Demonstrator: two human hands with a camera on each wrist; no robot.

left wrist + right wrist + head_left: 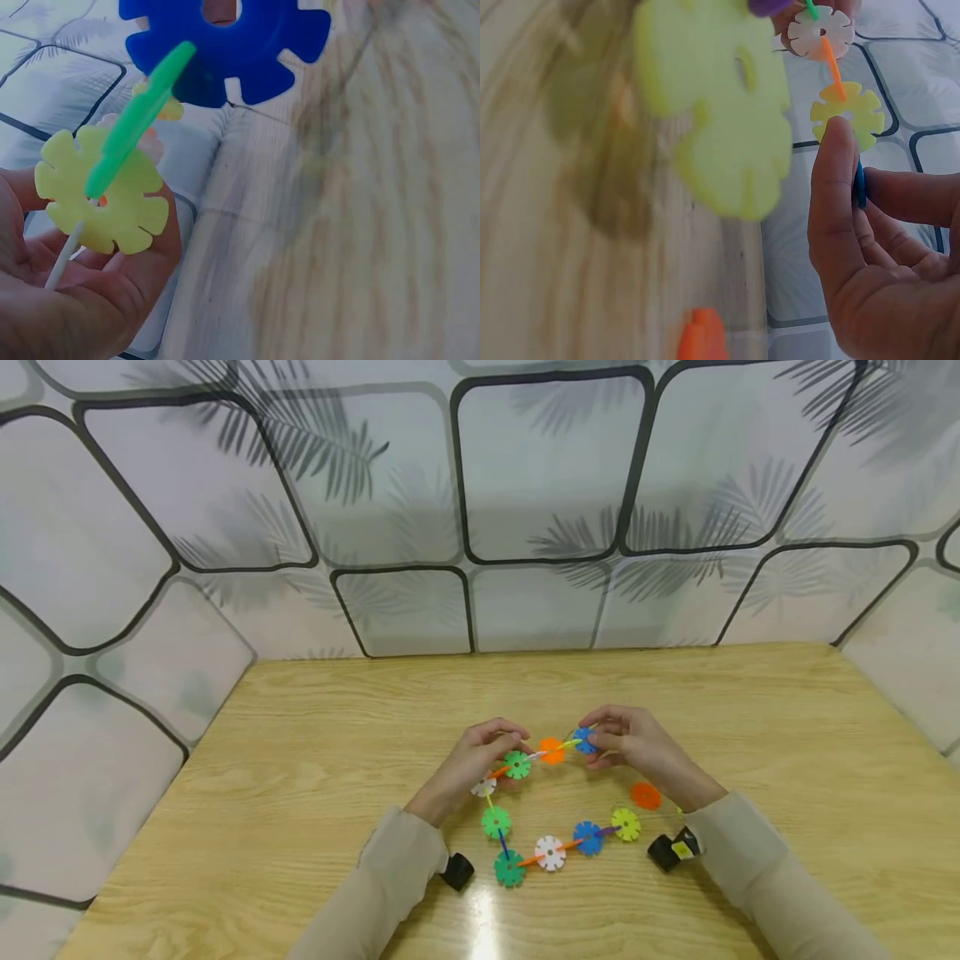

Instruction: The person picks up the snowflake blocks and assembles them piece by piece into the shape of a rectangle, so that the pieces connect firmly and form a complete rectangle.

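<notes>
A chain of notched plastic flower discs joined by short coloured sticks curves across the table. My right hand (633, 743) pinches a blue flower disc (585, 740) at the chain's upper end; the right wrist view shows it edge-on between thumb and finger. My left hand (480, 760) holds the chain at a green flower disc (517, 765), its fingers partly hidden behind. Between the hands hangs an orange flower disc (552, 751). A white flower disc (483, 787) sits under the left hand. Colours differ between head and wrist views.
Lower in the chain are a dark green disc (510, 868), a white disc (551, 853), a blue disc (588, 838) and a yellow disc (626, 825). An orange disc (646, 796) lies beside my right wrist. A patterned curtain (555, 468) rises behind the wooden table (300, 777).
</notes>
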